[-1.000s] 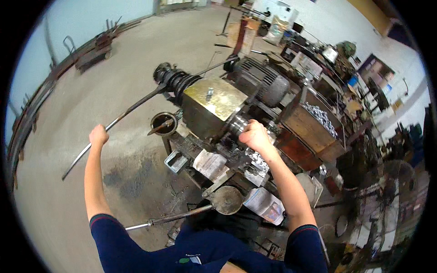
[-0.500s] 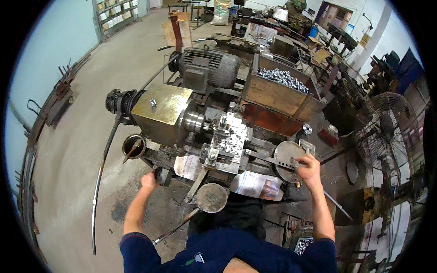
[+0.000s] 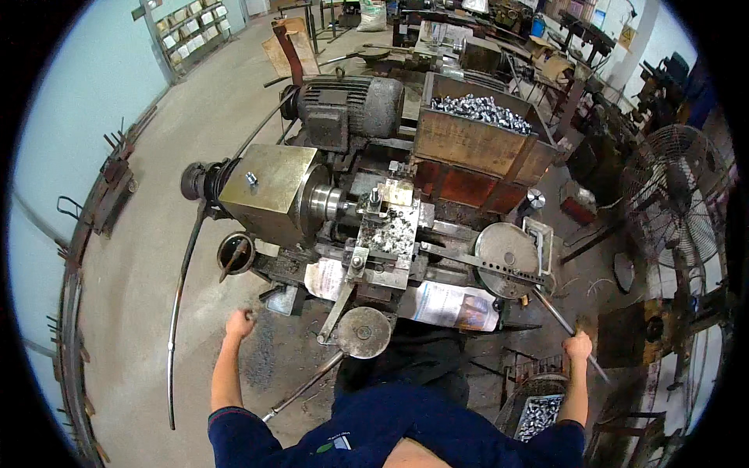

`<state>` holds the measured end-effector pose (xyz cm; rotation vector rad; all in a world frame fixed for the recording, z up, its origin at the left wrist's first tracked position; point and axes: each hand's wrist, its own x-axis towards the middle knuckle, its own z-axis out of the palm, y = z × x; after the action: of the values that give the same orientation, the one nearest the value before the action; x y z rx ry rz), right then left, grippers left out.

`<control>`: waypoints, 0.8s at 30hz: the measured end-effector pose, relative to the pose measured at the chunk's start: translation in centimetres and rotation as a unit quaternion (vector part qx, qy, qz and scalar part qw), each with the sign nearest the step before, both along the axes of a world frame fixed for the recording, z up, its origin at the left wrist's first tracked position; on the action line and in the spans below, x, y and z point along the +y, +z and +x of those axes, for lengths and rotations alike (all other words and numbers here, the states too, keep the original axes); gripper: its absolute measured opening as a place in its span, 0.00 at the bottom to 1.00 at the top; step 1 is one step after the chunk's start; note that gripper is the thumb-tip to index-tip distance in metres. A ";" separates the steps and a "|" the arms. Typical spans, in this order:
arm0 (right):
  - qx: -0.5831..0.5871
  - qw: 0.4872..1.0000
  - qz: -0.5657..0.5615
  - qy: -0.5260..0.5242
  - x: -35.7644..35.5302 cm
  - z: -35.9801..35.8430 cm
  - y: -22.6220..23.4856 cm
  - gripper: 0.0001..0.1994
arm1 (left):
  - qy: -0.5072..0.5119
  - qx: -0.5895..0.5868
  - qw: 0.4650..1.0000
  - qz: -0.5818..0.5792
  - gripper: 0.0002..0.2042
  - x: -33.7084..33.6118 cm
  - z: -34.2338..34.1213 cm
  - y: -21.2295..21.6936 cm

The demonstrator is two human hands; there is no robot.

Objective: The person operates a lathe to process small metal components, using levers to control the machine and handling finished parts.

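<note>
My right hand (image 3: 578, 345) is wrapped round a long metal lever (image 3: 555, 310) that runs down from the right round plate (image 3: 505, 253) of a small lathe. My left hand (image 3: 239, 322) is closed, held over the floor left of the lathe; a small dark bit shows at its fingertips, too small to name. Midway along the lathe, the chuck (image 3: 322, 202) faces a tool slide (image 3: 388, 232) strewn with metal chips. A second round plate (image 3: 363, 332) with its own lever (image 3: 306, 385) sits close before me. One small shiny metal part (image 3: 251, 179) lies on the headstock cover (image 3: 273, 168).
Behind the lathe stand a motor (image 3: 351, 101) and a wooden box (image 3: 468, 140) heaped with small metal parts. A pot with a brush (image 3: 236, 253) hangs at left. A basket of parts (image 3: 538, 417) is low right, near a caged fan (image 3: 672, 195). A long bar (image 3: 178, 312) slants down at left.
My right hand has moved from the right round plate down to its lever and gripped it. My left hand has drawn back from the lathe's front left, toward the left. The view has shifted slightly.
</note>
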<state>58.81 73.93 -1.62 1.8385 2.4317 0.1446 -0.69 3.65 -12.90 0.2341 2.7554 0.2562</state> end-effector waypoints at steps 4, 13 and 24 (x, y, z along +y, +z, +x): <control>0.030 0.999 -0.034 0.003 -8.1 0.3 -0.1 0.15 | 0.061 -0.136 0.987 0.062 0.19 -5.3 3.3 -1.4; 0.163 0.978 -0.131 -0.023 -21.0 -4.0 2.5 0.14 | 0.059 -0.141 0.975 0.161 0.17 -2.3 4.4 -0.6; 0.127 0.981 -0.145 -0.009 -19.9 -4.5 3.4 0.12 | 0.039 -0.141 0.954 0.260 0.17 3.7 2.8 1.6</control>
<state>54.34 54.07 1.74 1.8410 2.4283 -0.4486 2.09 7.33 -11.31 0.2009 2.3666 0.9604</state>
